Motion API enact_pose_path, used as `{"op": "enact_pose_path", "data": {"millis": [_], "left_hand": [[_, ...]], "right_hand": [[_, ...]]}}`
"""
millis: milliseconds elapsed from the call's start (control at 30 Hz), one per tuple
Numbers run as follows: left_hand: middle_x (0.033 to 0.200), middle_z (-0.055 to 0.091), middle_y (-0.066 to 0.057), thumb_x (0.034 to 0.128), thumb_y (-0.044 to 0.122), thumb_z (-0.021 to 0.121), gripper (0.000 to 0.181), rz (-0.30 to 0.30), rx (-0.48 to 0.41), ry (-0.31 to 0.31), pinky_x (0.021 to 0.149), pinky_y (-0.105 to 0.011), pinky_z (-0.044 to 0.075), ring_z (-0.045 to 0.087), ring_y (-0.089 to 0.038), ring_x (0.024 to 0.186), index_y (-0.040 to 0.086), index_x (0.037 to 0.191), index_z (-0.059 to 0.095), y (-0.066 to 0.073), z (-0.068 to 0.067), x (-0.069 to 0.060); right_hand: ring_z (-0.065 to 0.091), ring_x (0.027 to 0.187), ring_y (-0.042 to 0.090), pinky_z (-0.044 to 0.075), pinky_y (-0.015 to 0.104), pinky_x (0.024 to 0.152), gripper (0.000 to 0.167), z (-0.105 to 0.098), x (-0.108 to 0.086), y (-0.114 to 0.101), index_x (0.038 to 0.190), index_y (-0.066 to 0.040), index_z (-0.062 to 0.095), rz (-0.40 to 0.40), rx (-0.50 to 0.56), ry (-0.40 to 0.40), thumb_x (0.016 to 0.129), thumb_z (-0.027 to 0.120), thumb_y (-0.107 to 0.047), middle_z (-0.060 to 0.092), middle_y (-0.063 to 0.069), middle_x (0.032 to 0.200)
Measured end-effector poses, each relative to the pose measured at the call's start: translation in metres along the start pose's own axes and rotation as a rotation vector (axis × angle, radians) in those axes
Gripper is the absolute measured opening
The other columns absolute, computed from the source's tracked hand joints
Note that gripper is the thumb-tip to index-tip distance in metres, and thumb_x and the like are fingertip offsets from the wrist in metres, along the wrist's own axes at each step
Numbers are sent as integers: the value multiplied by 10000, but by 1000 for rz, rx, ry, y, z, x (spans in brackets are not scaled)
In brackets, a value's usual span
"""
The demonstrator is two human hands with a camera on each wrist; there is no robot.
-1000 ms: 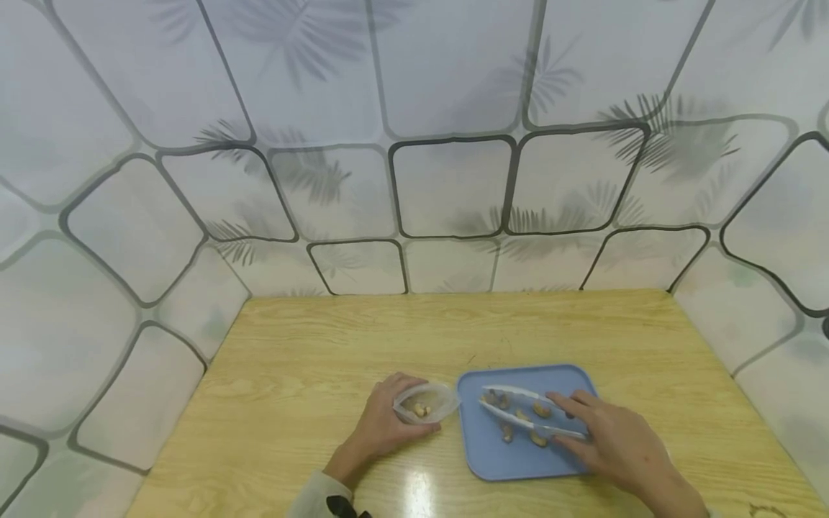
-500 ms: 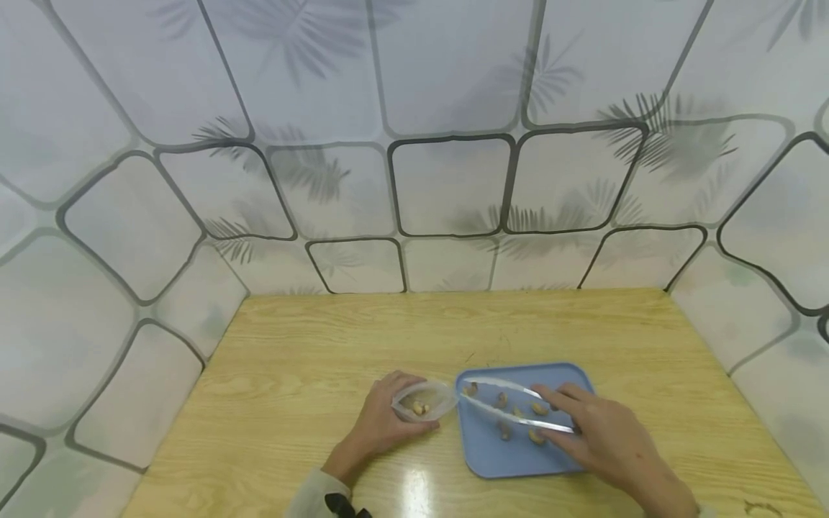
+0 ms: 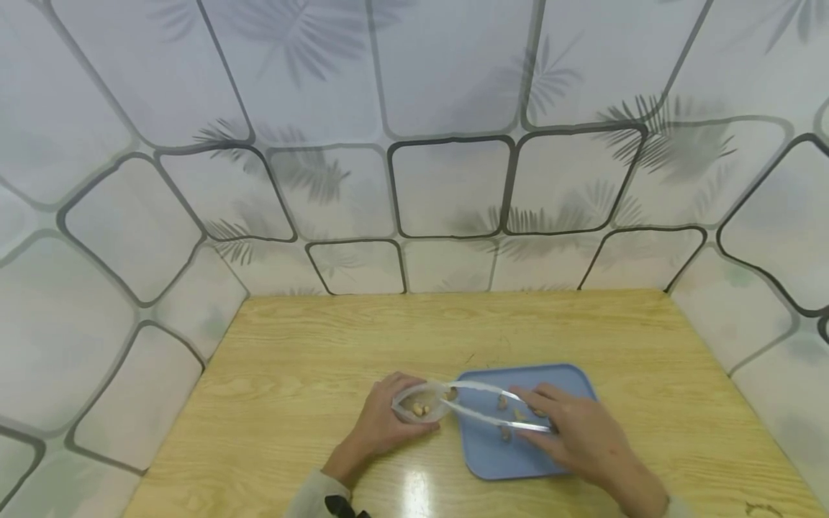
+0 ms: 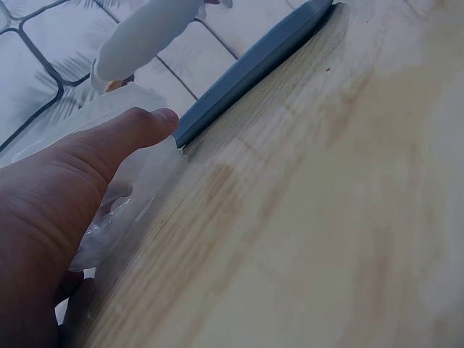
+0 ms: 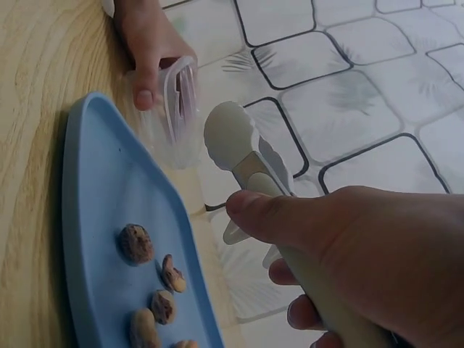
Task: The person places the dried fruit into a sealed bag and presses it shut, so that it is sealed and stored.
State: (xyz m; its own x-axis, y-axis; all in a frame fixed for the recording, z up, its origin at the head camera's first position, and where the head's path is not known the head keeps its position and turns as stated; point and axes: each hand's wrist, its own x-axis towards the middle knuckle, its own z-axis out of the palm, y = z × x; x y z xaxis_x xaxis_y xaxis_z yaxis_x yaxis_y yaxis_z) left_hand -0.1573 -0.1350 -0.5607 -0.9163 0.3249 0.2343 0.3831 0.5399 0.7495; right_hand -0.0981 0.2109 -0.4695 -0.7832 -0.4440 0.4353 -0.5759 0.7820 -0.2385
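My left hand (image 3: 383, 417) curls round a clear plastic container (image 3: 404, 414) with several nuts (image 3: 421, 409) inside, its mouth facing up. My right hand (image 3: 579, 432) grips white-tipped tongs (image 3: 479, 416), whose tips reach the container's right rim and hold a nut (image 3: 450, 393) between them. The blue tray (image 3: 518, 464) lies under the tongs and right hand, with several brown nuts (image 5: 136, 243) on it. In the left wrist view, my left thumb lies along the clear container (image 4: 148, 170), and a white tong tip (image 4: 148, 36) hangs above it.
The wooden table (image 3: 311, 345) extends around the tray and container. Patterned wall covering (image 3: 453, 187) stands behind the table and along both its sides. The tray's left edge lies close beside the container.
The right hand and tongs have moved left from above the tray to the container's rim, carrying a nut. The left hand and container have stayed in place.
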Motion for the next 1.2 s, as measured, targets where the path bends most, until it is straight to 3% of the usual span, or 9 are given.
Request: {"op": "enact_pose_path", "data": {"millis": [233,433,667,900,1200], "left_hand": [[1218,735,171,715,478,1012,668,5,-8,3,985,-299,422,626,-33,1064,320,1307,746,-1,0,0],[1215,736,160,711,452,1016,668,12,-9,6,1010,-321,433,629,-38,1085,296,1303,750,-1,-1,0],[1216,742,147,716,441,1014,665,28,4,11,1027,-334,441,635,-33,1096,277,1304,751,-2,0,0],[1206,743,145,715,433,1017,664,42,13,21,1017,-331,447,634,-24,1076,275,1303,754,-2,1,0],[1219,744,145,718,444,1014,664,45,5,16,995,-314,441,636,-31,1071,284,1306,750,0,0,0]], "right_hand": [[426,722,-113,419,164,596,627,14,8,-5,1334,-199,779,-63,43,27,760,981,-350,729,-132,979],[443,711,-98,416,167,587,610,19,14,-10,1366,-199,760,-61,53,-20,807,955,-346,739,-114,997],[458,702,-101,420,179,573,605,24,16,-10,1376,-201,746,-82,40,-18,827,937,-366,744,-95,1021],[423,705,-100,404,172,584,602,21,12,-9,1366,-181,754,-42,73,-39,815,953,-320,709,-100,983],[474,727,-93,430,166,603,640,20,-2,0,1355,-203,754,-52,68,44,768,981,-319,691,-135,979]]}}
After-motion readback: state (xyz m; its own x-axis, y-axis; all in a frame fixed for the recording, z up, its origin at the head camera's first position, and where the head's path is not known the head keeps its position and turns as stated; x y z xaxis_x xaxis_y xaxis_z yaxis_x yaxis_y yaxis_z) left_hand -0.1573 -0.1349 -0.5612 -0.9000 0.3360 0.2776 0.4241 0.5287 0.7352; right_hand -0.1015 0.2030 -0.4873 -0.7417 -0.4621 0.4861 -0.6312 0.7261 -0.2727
